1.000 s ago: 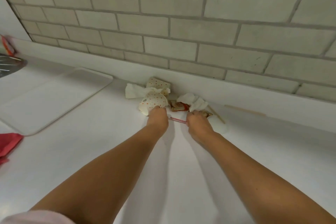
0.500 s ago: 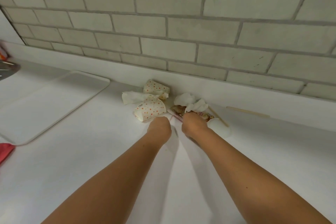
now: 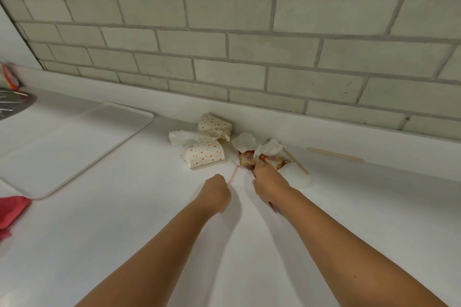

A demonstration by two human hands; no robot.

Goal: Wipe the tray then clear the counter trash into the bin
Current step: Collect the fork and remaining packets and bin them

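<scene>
Against the tiled wall, on the far side of the white counter, lies the trash: two dotted paper cups on their sides, one touching the wall ledge and one nearer, with a crumpled napkin between them on the left. Just right of the near cup are two creamer packets under more crumpled tissue, a white plastic fork, a white lid and a wooden stick lying across the lid's far edge. A second stick lies apart, farther right along the wall.

The left hand is curled into a fist around a pink straw, which slants up toward the fork. The right hand reaches to the packets with its back to the camera; its fingers are hidden, so I cannot tell its grip.

At far left the white tray lies flat, with a red cloth touching its near corner.
</scene>
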